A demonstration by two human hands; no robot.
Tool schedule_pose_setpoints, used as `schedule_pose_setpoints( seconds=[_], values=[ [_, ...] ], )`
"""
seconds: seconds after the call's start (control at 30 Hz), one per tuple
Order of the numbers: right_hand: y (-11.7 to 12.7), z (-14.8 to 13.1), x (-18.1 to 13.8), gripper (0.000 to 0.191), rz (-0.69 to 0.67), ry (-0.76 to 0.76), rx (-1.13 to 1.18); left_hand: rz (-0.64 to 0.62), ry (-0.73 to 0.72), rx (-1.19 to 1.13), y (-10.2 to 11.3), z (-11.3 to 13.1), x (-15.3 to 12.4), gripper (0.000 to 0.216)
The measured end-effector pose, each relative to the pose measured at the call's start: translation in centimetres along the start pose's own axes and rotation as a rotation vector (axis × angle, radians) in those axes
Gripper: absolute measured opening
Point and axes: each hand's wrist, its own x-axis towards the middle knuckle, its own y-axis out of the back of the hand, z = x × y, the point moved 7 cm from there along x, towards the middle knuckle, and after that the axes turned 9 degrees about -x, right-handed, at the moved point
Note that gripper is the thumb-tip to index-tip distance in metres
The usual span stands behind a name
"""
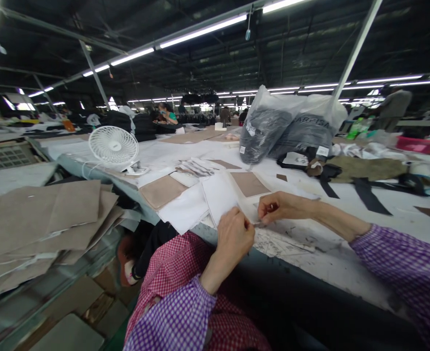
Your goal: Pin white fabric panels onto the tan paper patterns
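At the table's near edge, my left hand (235, 235) is closed, its fingers curled at the near edge of a thin cream-white sheet (247, 204). Just to its right, my right hand (282, 206) has thumb and fingers pinched together by the sheet's near right corner. What lies between those fingertips is too small to make out. A taupe rectangular fabric piece (249, 183) rests on the sheet, beyond both hands. White cloth pieces (185, 208) and another taupe piece (163, 189) lie to the left.
A white fan (113, 146) stands at the left of the table. Stacked taupe panels (43, 209) lie at far left. Plastic-bagged dark goods (266, 129) sit beyond the hands, with black straps (371, 196) and olive cloth (370, 167) at right. Other people are in the background.
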Motion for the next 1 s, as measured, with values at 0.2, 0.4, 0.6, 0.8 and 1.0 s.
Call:
schedule_pose_setpoints(
  seconds=[0.2,0.4,0.6,0.8,1.0],
  values=[
    [-0.8,1.6,0.9,0.032,0.02,-0.053,0.085,-0.003,-0.012,0.026,0.1,0.0,-0.1,0.013],
    [0.0,-0.6,1.4,0.005,0.114,-0.069,-0.403,-0.012,-0.023,0.022,0.0,0.0,-0.1,0.013],
    [-1.2,-1.7,1.2,0.012,-0.063,0.04,-0.337,-0.009,0.001,-0.026,0.1,0.0,-0.1,0.013],
    [-1.7,-0.3,1.8,0.02,-0.112,-0.101,-0.092,-0.124,-0.054,-0.269,1.5,-1.0,-0.2,0.024],
    [-1.6,-0.6,1.8,0.023,-0.117,-0.08,-0.077,0.155,-0.14,-0.338,5.4,-2.4,-2.6,0.017]
  ],
)
